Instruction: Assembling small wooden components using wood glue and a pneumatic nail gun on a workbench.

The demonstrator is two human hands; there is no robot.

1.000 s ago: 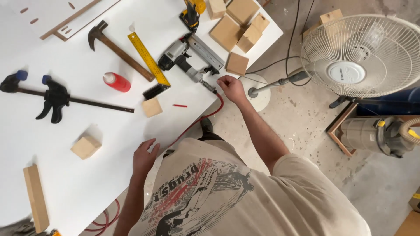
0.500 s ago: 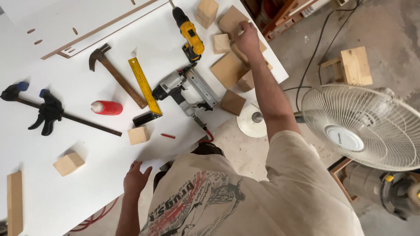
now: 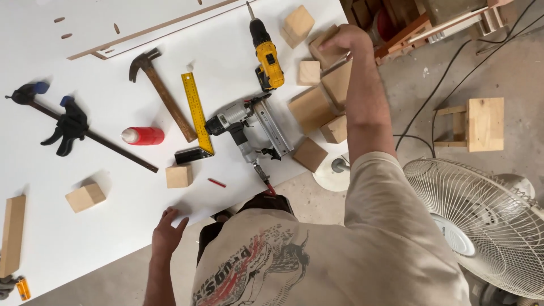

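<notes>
The right hand (image 3: 347, 41) reaches across to the far right corner of the white table (image 3: 113, 226) and closes over a wood block (image 3: 324, 52); its fingers curl down over the block's top, so most of that block is hidden and how firmly it is gripped cannot be told. The left hand (image 3: 167, 231) lies flat on the near table edge, fingers spread wide, holding nothing. The block under the right hand sits in a cluster of other blocks (image 3: 313, 107) at the table's right edge, some partly covered by the forearm. Just left of the cluster lie a yellow drill (image 3: 266, 54) and a nail gun (image 3: 255, 127), whose hose end runs off the near edge and vanishes behind the person's shirt. Farther left are a yellow square (image 3: 195, 110), a hammer (image 3: 161, 93), a red bottle (image 3: 144, 136) lying on its side, and a black bar clamp (image 3: 73, 127). Two loose blocks (image 3: 178, 175) stand near the left hand with a small red pencil (image 3: 216, 182) between them and the edge. A plank (image 3: 12, 233) at the left is cut off by the frame. The middle-left of the table has open surface. A fan (image 3: 481, 226) stands on the floor close by the right side, partly cut off.
</notes>
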